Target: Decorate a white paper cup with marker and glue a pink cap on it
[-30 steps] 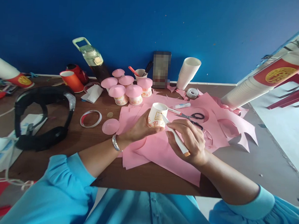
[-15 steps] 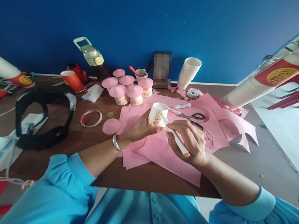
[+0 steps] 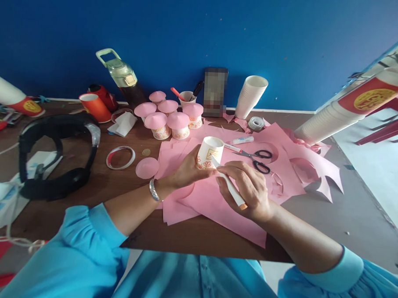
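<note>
My left hand (image 3: 189, 168) is wrapped round a white paper cup (image 3: 205, 145), held upright with its drawn side toward me. Orange flowers and a yellow-orange square outline show on the cup. Between the fingers of my right hand (image 3: 246, 186) is a white marker pen (image 3: 232, 191) with an orange end, its tip at the square. Below both hands lie pink paper sheets (image 3: 216, 207). Scissors (image 3: 251, 155) with black handles rest just beyond my right hand. Several small cups with pink cone tops (image 3: 178, 120) stand behind the held cup.
At the back are a bottle (image 3: 123, 77), a pen cup (image 3: 187, 96), a phone (image 3: 215, 92) with a blurred screen and stacked white cups (image 3: 252, 96). A black headset (image 3: 58, 156), a tape roll (image 3: 121, 157) and a pink cone (image 3: 147, 168) lie left. Another cup stack (image 3: 332, 117) leans right.
My right hand and the marker have moved slightly left, the tip now farther inside the square. More lines show in the square. My left hand keeps the cup in place.
</note>
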`<state>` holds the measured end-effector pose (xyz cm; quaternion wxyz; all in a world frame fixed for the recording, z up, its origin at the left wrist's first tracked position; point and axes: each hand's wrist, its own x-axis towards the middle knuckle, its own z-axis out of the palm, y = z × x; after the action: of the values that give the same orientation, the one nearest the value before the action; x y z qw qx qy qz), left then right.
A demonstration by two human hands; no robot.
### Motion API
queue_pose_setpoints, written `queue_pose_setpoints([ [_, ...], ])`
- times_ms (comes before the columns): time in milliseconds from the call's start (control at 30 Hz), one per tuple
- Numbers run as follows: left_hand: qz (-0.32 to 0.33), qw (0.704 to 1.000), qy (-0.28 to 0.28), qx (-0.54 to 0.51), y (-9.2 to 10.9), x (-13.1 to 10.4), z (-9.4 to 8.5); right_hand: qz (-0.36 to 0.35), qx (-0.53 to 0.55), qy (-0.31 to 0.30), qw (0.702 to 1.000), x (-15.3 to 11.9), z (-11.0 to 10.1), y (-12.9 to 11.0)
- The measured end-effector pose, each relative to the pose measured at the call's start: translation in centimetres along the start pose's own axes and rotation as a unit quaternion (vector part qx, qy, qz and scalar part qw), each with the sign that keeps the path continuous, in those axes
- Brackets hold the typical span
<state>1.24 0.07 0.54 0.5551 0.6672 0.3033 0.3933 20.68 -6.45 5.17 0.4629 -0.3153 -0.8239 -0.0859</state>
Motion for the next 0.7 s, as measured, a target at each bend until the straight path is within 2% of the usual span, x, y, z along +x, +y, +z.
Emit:
queue_pose_setpoints([
  [200,0.019,1.000,0.002,0.002,-0.13,0.06,0.01,-0.012,0.005,-0.005,1.000,-0.14,0.22,-0.04],
  [433,0.013,0.999,-0.018,-0.027,0.03,0.00,0.10,-0.008,-0.003,0.012,1.000,0.25,-0.40,0.19],
  [600,-0.002,1.000,0.004,-0.017,0.44,0.04,0.24,-0.004,-0.005,0.012,1.000,0.13,-0.38,0.40],
  [700,0.001,1.000,-0.005,-0.014,0.51,0.02,0.18,-0.001,-0.002,0.011,1.000,0.10,-0.27,0.33],
])
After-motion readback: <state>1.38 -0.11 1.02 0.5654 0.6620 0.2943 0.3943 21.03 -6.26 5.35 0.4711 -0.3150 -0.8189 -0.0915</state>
